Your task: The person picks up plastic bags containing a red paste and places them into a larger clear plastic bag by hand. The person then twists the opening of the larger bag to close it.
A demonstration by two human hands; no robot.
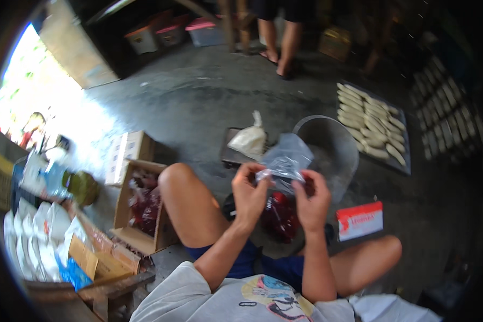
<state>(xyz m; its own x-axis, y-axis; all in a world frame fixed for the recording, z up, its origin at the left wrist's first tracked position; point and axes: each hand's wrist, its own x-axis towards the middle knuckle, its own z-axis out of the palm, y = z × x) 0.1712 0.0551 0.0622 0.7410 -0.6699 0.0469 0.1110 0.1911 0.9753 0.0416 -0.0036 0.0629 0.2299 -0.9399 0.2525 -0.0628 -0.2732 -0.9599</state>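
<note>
A clear plastic bag (284,158) is held up between my hands, my left hand (249,196) pinching its left edge and my right hand (312,201) pinching its right edge. Below them a dark red bag (278,217) lies between my legs. Behind the plastic bag are a large round container (335,150) and a cream-coloured tied bag (247,142) on a low dark pad or scale (233,161).
An open cardboard box (129,236) of red bags sits left, beside white sacks (37,236). Trays of long pale pieces (375,121) lie right, near a red-and-white packet (359,220). A person's legs (290,48) stand at the back, near lidded bins (204,33).
</note>
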